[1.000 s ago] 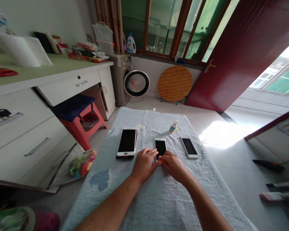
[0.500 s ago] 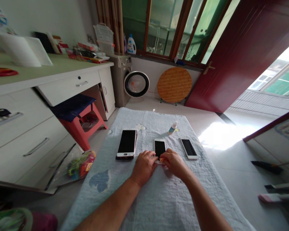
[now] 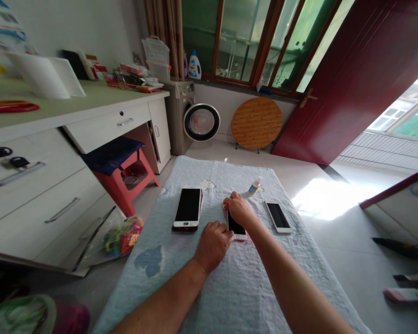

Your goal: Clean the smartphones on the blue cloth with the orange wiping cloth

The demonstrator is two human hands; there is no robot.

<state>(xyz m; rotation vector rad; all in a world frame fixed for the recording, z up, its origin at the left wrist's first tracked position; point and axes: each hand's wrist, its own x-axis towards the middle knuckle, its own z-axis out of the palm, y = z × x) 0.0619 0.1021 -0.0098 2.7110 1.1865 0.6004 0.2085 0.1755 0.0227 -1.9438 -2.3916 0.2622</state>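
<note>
Three phones lie face up on a pale blue towel (image 3: 230, 287). My left hand (image 3: 214, 243) rests with curled fingers at the near left edge of the middle white phone (image 3: 236, 228). My right hand (image 3: 238, 208) lies over that phone's far end, its fingers closed as in a pinch; what they hold is hidden. A larger white phone (image 3: 188, 207) lies to the left and a slim white phone (image 3: 279, 217) to the right. A small bottle (image 3: 254, 187) stands beyond them.
A white desk with drawers (image 3: 55, 153) runs along the left, with a red stool (image 3: 123, 174) under it. A washing machine (image 3: 191, 118), a round wooden board (image 3: 257, 122) and a dark red door (image 3: 351, 79) stand at the back. A colourful bag (image 3: 121, 236) lies on the floor.
My right hand has slid from the near end of the middle phone up to its far end. My left hand stayed by the phone's near left edge.
</note>
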